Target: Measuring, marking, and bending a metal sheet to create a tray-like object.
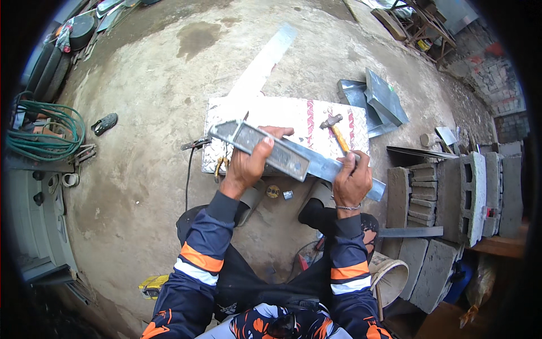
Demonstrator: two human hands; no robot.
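Observation:
My left hand (248,161) is closed around a grey cast-metal square (271,151) with a recessed body and a slanted end, thumb on top. Alongside it, a flat sheet-metal strip (324,168) runs to the right, where my right hand (353,178) closes on it near its far end. A hammer (337,135) with an orange-yellow handle has its head away from me; the handle's near end meets my right fingers, which partly hide it. Both hands are above a low tread-plate surface (282,107) with red stripes. Pliers (220,166) with yellow handles are beside my left wrist.
A long bright metal strip (262,62) extends beyond the plate. Bent sheet-metal pieces (375,101) lie at its far right. Concrete blocks (474,186) and a bucket (389,274) stand right; a coiled green hose (48,130) and a shoe (104,123) are left.

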